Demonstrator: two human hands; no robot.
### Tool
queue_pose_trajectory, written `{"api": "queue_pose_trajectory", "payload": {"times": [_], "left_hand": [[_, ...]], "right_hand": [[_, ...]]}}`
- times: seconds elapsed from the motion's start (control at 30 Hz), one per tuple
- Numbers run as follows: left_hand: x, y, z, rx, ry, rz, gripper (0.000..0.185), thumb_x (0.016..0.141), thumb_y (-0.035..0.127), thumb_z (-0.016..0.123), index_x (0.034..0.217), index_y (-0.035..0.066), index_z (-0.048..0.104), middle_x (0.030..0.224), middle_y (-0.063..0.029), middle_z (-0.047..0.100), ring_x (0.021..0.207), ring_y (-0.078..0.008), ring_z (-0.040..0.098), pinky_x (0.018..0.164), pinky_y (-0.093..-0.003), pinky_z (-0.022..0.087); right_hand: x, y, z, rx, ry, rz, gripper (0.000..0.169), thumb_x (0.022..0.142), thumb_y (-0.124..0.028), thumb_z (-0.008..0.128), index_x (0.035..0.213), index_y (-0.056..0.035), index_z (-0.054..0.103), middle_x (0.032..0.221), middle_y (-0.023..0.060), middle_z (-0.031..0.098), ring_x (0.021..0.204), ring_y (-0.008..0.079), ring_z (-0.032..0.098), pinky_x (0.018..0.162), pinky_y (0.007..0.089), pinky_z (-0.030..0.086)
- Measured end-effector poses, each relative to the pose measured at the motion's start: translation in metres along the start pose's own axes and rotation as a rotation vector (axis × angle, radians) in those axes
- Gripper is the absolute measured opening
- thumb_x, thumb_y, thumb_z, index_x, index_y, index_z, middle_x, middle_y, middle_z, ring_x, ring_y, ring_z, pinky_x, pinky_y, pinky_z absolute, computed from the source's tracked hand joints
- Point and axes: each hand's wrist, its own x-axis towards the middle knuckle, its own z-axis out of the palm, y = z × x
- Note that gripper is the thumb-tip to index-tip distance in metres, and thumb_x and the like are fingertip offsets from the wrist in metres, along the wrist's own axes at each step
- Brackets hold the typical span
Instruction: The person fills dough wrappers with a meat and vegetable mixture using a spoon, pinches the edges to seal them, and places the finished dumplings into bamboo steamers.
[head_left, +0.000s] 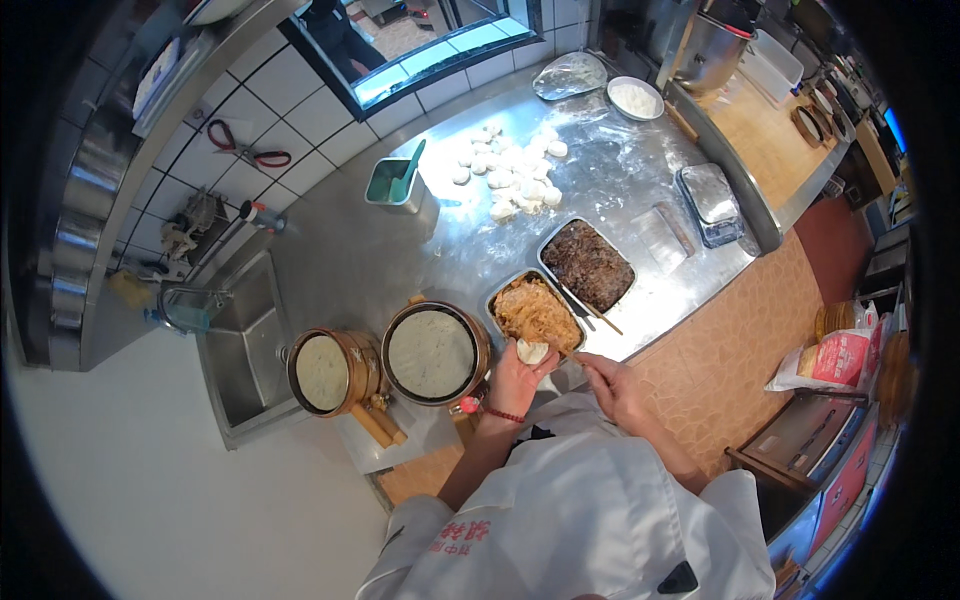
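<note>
A round white dough wrapper (532, 352) rests on the fingers of my left hand (514, 384). My right hand (619, 388) grips a thin wooden stick (573, 358), its far end over the near corner of a metal tray of orange-brown filling (534, 307). Just beyond lies a second metal tray of dark brown filling (587, 262), with another wooden stick (602, 316) along its near edge. Several white dough pieces (517, 174) are scattered on the floured steel table (337, 232).
Two wooden steamers with pale contents, a small one (322, 373) and a larger one (433, 354), stand left of my hands. Beyond them is a sink (247, 352). A metal container with a green spatula (395, 185), a flour bowl (635, 99), a dough scraper (666, 236) and a scale (710, 204) sit farther out.
</note>
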Motion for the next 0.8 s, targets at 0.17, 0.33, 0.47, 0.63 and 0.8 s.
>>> {"api": "queue_pose_trajectory", "payload": {"times": [0.17,0.33,0.47,0.63,0.8], "left_hand": [[0.02,0.003,0.017,-0.016,0.008,0.046,0.045,0.106,0.033,0.035,0.139,0.004,0.041,0.138,-0.0135,0.049,0.128,-0.0312,0.048,0.11,-0.0466,0.04],[0.038,-0.003,0.009,0.079,0.066,0.075,0.043,0.106,0.031,0.037,0.136,0.0,0.042,0.127,-0.0158,0.056,0.12,-0.0318,0.056,0.105,-0.0454,0.045],[0.037,-0.007,0.008,0.243,0.047,0.222,0.034,0.105,0.025,0.041,0.128,0.001,0.048,0.124,-0.0136,0.058,0.115,-0.0294,0.06,0.099,-0.043,0.05],[0.026,-0.007,0.024,0.341,0.102,0.27,0.027,0.103,0.019,0.047,0.123,0.001,0.051,0.119,-0.0123,0.06,0.114,-0.0289,0.06,0.097,-0.0414,0.05],[0.025,-0.007,0.031,0.215,-0.006,0.279,0.029,0.103,0.02,0.046,0.126,0.002,0.049,0.121,-0.0137,0.058,0.115,-0.0301,0.06,0.098,-0.0426,0.049]], "right_hand": [[-0.004,-0.002,0.006,-0.394,0.006,-0.108,0.036,0.09,-0.005,0.059,0.125,-0.0113,0.06,0.078,0.0147,0.057,0.067,0.0349,0.058,0.061,0.0438,0.048],[-0.01,0.008,0.002,-0.444,-0.011,-0.077,0.039,0.089,-0.009,0.061,0.128,-0.0157,0.058,0.08,0.0127,0.059,0.064,0.0358,0.06,0.057,0.0459,0.049],[-0.019,0.009,-0.006,0.02,0.121,-0.001,0.03,0.091,-0.009,0.059,0.121,-0.0098,0.062,0.088,0.0142,0.066,0.075,0.0351,0.064,0.064,0.0403,0.052],[-0.007,-0.025,-0.011,-0.082,0.139,-0.02,0.027,0.092,-0.01,0.058,0.118,-0.0088,0.064,0.091,0.0142,0.067,0.078,0.0347,0.065,0.066,0.0389,0.053],[-0.009,-0.007,0.0,-0.362,0.086,-0.061,0.032,0.091,-0.014,0.06,0.123,-0.0166,0.062,0.081,0.0106,0.062,0.067,0.0334,0.063,0.055,0.0431,0.05]]}}
